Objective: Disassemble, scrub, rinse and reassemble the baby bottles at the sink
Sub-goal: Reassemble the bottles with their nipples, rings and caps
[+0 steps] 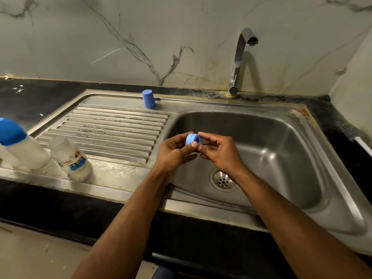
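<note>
A blue screw ring [192, 138] from a baby bottle is held over the left part of the sink basin [271, 150]. My left hand [175, 152] grips it from the left, thumb on its front. My right hand [219, 152] pinches its right side; whether a teat sits in the ring is hidden by the fingers. An open, capless baby bottle [69, 157] with a printed label stands on the wet draining board [112, 127]. A blue bottle cap [149, 98] stands upside down at the board's far edge. A second bottle with a blue cap [22, 143] is at the left edge.
The tap [241, 57] rises behind the basin with no water running. The drain [223, 181] sits below my right wrist. A bottle brush [355, 136] lies on the dark counter at the right edge. A marble wall backs the counter.
</note>
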